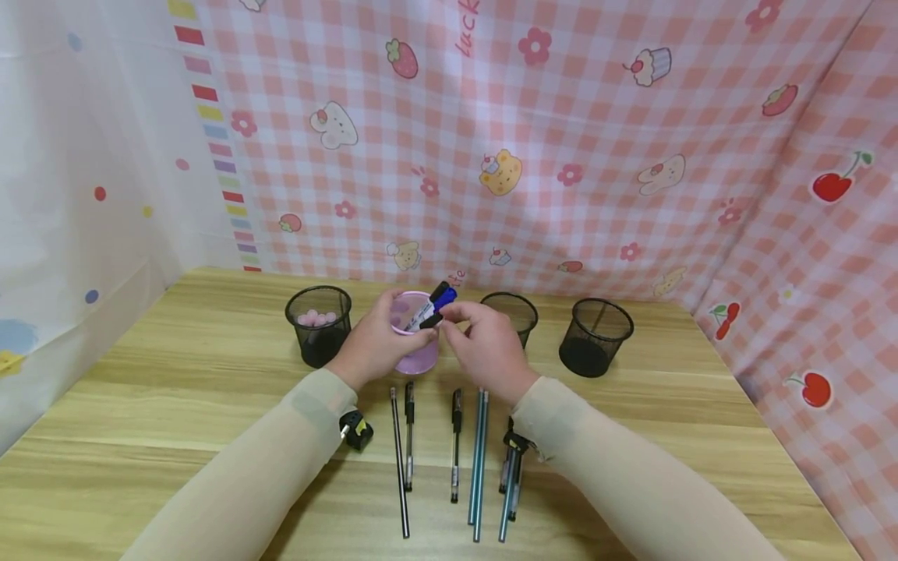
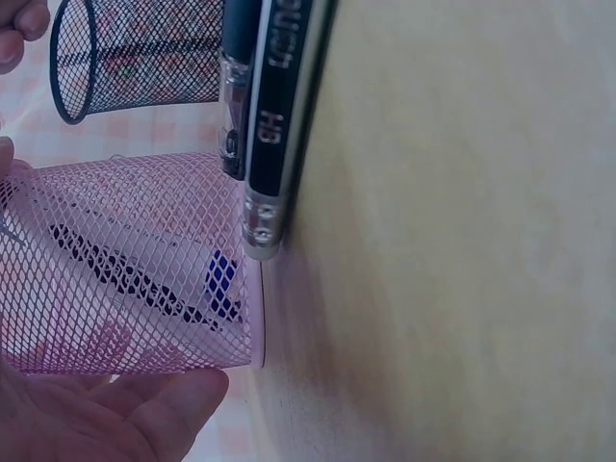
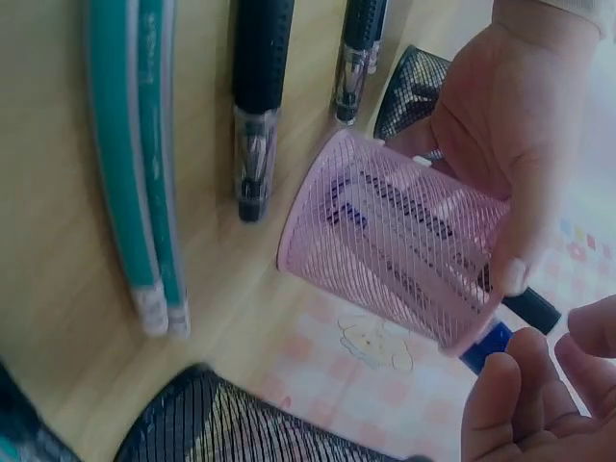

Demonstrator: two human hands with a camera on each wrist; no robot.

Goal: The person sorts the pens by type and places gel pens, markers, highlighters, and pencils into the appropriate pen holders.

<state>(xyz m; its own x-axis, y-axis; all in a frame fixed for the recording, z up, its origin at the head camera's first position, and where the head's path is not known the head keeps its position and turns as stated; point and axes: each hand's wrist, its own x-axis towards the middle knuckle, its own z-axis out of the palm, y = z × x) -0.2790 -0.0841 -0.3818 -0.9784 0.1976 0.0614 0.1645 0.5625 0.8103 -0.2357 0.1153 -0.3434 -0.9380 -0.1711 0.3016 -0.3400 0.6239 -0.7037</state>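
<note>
My left hand (image 1: 375, 343) grips a pink mesh pen cup (image 1: 417, 361) round its side, thumb at the rim. Markers with black and blue caps (image 1: 447, 296) lean inside it, their capped ends sticking out; through the mesh in the left wrist view, the marker barrels (image 2: 125, 274) show. My right hand (image 1: 487, 343) is at the cup's right rim, fingers bent loosely beside the caps. In the right wrist view a small gap separates its fingertips from the black cap (image 3: 531, 310), while one finger lies close by the blue cap (image 3: 488, 346).
A black mesh cup (image 1: 319, 343) with pink balls stands left. Two other black mesh cups, one behind my right hand (image 1: 528, 308) and one farther right (image 1: 589, 354), stand along the back. Black pens (image 1: 457, 436), a dark pencil (image 1: 400, 467) and teal pencils (image 1: 479, 467) lie in front.
</note>
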